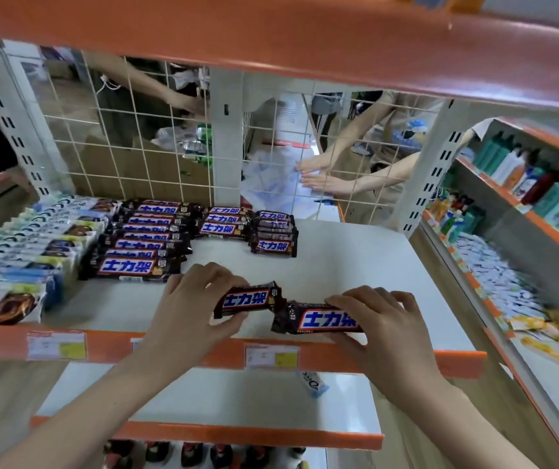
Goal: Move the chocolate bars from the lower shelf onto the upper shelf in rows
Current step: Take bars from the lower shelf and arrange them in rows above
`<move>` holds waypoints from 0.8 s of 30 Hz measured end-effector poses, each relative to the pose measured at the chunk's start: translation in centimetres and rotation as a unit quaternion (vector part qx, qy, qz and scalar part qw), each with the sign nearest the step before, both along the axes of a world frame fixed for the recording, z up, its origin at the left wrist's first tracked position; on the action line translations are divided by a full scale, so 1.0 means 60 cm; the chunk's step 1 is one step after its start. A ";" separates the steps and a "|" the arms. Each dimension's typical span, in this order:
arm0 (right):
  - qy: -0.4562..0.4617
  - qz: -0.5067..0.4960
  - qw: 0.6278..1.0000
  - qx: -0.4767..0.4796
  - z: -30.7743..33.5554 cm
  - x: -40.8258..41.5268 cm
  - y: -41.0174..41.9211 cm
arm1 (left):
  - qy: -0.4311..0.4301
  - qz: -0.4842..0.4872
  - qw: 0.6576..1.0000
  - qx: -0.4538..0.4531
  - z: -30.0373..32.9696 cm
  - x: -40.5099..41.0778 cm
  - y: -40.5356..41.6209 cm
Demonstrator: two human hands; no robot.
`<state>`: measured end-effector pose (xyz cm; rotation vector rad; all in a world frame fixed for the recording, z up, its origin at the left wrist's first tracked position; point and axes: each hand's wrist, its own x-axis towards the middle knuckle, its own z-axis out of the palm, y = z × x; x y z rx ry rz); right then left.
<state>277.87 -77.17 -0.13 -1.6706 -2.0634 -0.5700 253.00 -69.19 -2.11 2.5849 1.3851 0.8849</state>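
Both hands' fingers pinching chocolate bars.

Two dark-brown bars with blue lettering on white, red-edged labels sit at the front of the upper shelf. The left bar lies pinched between the left hand's thumb and fingers, tilted slightly up to the right. The right bar lies under the right hand's fingers, its crimped end touching the left bar's. Beyond the left hand, three rows of bars lie overlapped, labels up. The lower shelf shows below both wrists.
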 end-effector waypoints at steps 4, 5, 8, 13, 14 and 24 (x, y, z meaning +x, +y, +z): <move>-0.010 -0.009 1.000 -0.005 -0.010 0.003 0.049 | 0.008 -0.016 0.999 -0.027 -0.004 0.000 0.060; -0.010 -0.010 1.000 -0.007 -0.014 0.003 0.060 | 0.010 -0.016 0.999 -0.029 -0.005 0.002 0.075; 0.001 -0.015 1.000 -0.008 -0.025 0.005 0.091 | 0.021 -0.019 0.999 -0.025 -0.009 0.014 0.115; 0.037 -0.024 0.999 -0.022 -0.033 0.007 0.132 | 0.027 -0.027 0.999 -0.039 -0.011 0.040 0.174; 0.042 -0.025 0.998 -0.026 -0.034 0.007 0.138 | 0.036 -0.028 0.998 -0.038 -0.011 0.046 0.183; 0.056 -0.044 0.997 -0.033 -0.035 0.015 0.167 | 0.090 -0.036 0.995 -0.026 -0.024 0.087 0.230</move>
